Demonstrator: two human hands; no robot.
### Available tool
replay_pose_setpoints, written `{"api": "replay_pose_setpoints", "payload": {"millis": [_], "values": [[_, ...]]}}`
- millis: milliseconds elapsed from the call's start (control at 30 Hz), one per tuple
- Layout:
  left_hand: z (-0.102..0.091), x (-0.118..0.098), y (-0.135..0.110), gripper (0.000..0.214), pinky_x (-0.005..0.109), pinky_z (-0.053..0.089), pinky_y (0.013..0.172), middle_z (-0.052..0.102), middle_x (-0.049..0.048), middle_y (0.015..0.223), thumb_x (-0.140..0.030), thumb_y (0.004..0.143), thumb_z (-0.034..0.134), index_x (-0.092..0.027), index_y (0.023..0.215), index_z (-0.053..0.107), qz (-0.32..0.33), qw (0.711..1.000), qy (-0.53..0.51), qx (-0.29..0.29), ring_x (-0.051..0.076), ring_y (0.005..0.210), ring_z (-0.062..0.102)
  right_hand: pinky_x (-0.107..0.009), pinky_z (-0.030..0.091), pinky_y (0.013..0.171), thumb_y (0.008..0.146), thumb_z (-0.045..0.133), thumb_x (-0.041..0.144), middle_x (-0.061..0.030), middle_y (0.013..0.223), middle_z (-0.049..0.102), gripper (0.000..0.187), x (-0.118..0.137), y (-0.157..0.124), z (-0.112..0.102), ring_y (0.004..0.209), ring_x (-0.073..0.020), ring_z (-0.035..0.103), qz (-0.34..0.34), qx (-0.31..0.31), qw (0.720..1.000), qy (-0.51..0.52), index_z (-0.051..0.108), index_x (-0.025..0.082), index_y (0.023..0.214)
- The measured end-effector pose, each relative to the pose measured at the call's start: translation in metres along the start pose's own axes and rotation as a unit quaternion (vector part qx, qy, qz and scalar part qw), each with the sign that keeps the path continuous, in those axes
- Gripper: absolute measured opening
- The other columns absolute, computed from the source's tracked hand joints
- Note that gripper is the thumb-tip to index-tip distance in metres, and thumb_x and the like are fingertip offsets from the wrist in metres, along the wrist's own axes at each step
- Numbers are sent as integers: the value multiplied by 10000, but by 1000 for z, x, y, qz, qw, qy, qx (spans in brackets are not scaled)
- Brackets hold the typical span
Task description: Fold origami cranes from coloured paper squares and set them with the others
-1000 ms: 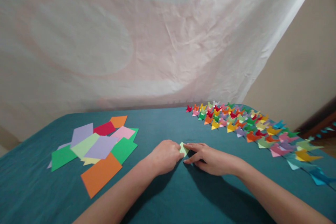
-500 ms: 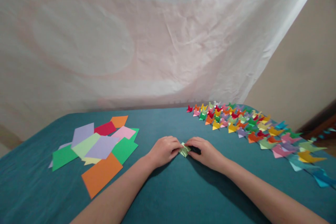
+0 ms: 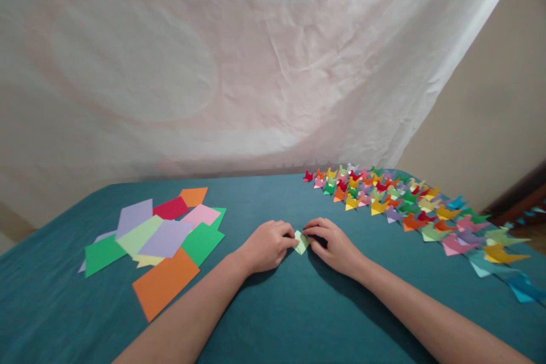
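Observation:
A small folded piece of light green paper lies on the teal cloth at the middle of the view, its outline roughly a diamond. My left hand pinches its left corner, thumb and fingers closed together. From the other side, my right hand has its fingertips closed on the paper's right edge. The fingers cover both side corners, so the exact folds there are hidden.
To the left, overlapping sheets of coloured paper lie in a loose pile, an orange sheet nearest me. Rows of folded paper birds stand along the right of the teal tablecloth. A pale curtain hangs behind.
The paper's top, raised and creased before, now looks flatter and smoother. My left fingertips have shifted slightly onto its left side, and my right fingers have lifted a little.

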State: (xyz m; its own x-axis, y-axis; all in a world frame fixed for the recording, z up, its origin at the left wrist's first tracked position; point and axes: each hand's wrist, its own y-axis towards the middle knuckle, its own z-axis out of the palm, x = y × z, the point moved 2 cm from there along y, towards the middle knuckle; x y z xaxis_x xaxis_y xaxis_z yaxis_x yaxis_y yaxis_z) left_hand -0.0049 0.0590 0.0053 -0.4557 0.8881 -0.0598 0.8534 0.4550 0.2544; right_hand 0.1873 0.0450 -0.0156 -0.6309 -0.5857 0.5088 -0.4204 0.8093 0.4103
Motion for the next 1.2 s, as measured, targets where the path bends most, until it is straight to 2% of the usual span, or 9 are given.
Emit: {"api": "replay_pose_setpoints", "payload": {"millis": [100, 267, 433, 600, 700, 800, 1000, 1100, 1200], "values": [[-1, -2, 0, 268, 290, 401, 778, 605, 52, 995, -116, 829, 489, -232, 1032, 621, 9, 1000, 15, 10, 175, 906, 546, -356, 427, 805, 803, 559, 247, -69, 918, 581, 149, 0, 0, 1, 883, -203, 536, 48, -6, 999, -21, 636, 190, 916], [2, -1, 1, 268, 290, 398, 778, 613, 44, 980, -108, 819, 488, -225, 1008, 636, -39, 999, -12, -8, 170, 903, 550, -347, 404, 773, 754, 627, 376, -61, 906, 543, 251, 6, 0, 5, 875, -212, 507, 86, 9, 994, -69, 582, 178, 901], [5, 0, 1, 270, 331, 414, 832, 582, 77, 1047, -247, 884, 468, -199, 1117, 596, -112, 990, -41, -77, 194, 968, 524, -348, 372, 780, 721, 652, 381, -54, 927, 542, 264, 7, -1, 10, 887, -216, 500, 118, 0, 990, -74, 568, 188, 880], [8, 4, 1, 230, 344, 415, 879, 575, 65, 1068, -289, 850, 552, -206, 1049, 632, -132, 980, -120, -87, 197, 1011, 510, -327, 365, 747, 713, 644, 294, -26, 879, 576, 187, 6, 0, 15, 847, -200, 519, 141, -29, 990, -12, 540, 201, 838], [10, 11, 3, 146, 329, 424, 878, 601, 49, 1014, -267, 805, 615, -204, 920, 678, -158, 956, -218, -112, 182, 976, 540, -313, 370, 735, 765, 589, 265, -4, 800, 592, 90, 11, 0, 15, 788, -179, 535, 125, -27, 991, 39, 536, 199, 796], [11, 17, 4, 91, 310, 443, 849, 622, 43, 966, -248, 775, 643, -175, 802, 691, -197, 910, -336, -145, 166, 912, 578, -315, 373, 742, 805, 548, 256, 2, 769, 596, 61, 18, 0, 12, 764, -173, 538, 112, -38, 991, 68, 550, 196, 793], [12, 16, 5, 201, 282, 461, 764, 605, 58, 948, -323, 784, 627, -129, 762, 675, -224, 825, -493, -158, 151, 829, 579, -278, 405, 684, 827, 539, 280, 0, 738, 584, 112, 28, 0, 2, 717, -163, 536, 99, -75, 983, 133, 549, 186, 766], [12, 14, 6, 240, 270, 460, 728, 599, 60, 935, -354, 781, 624, -118, 747, 655, -227, 814, -511, -160, 144, 796, 567, -272, 416, 705, 855, 510, 300, -13, 777, 604, 143, 28, -1, 0, 740, -162, 551, 100, -91, 978, 159, 576, 182, 808], [12, 13, 7, 230, 255, 458, 709, 607, 58, 921, -346, 780, 621, -119, 774, 654, -229, 825, -495, -148, 148, 793, 565, -263, 421, 698, 857, 514, 329, -15, 775, 604, 171, 25, -2, 0, 737, -161, 552, 110, -117, 972, 169, 586, 179, 816]]}}
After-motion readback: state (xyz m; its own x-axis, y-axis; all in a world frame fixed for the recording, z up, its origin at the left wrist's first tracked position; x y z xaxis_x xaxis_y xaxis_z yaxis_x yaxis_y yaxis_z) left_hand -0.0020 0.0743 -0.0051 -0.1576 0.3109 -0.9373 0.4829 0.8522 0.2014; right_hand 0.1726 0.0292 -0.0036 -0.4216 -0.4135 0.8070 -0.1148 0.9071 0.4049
